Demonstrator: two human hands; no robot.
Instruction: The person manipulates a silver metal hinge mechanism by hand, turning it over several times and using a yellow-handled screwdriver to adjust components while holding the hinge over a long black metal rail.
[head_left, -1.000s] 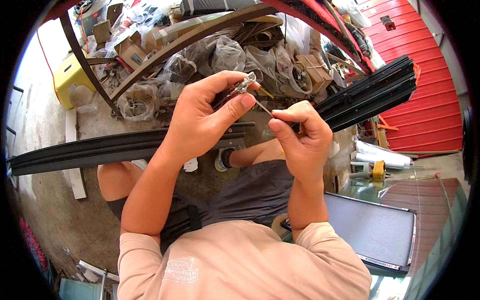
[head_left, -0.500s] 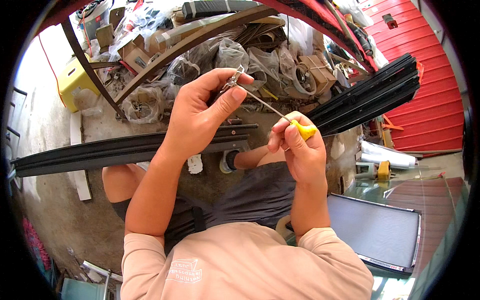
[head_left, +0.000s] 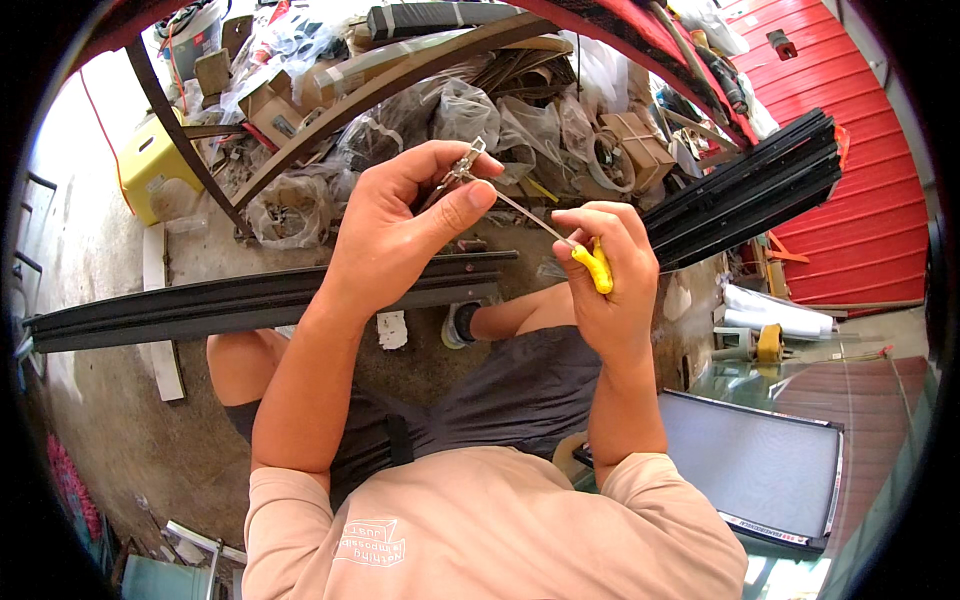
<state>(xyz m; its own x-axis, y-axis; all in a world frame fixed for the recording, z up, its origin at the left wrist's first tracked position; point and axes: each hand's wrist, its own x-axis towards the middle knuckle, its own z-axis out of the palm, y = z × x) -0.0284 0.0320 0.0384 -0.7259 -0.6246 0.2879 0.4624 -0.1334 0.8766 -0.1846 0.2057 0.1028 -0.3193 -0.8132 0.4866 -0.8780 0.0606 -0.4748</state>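
Between the thumb and fingers of my left hand is a small silvery metal fitting, its exact kind too small to make out. My right hand grips a screwdriver by its yellow handle. The thin steel shaft runs up and left, and its tip meets the fitting by my left thumb. Both hands are raised over my lap. Below and beyond my left forearm lies a long black metal profile.
More black profiles are stacked at the right, before a red corrugated panel. A brown bar frame spans bagged clutter and boxes at the back. A yellow stool stands far left; a framed mesh screen lies right.
My right hand has shifted its hold on the screwdriver: the fingers have lifted and the yellow handle has turned. My left hand stays nearly in place with the fitting.
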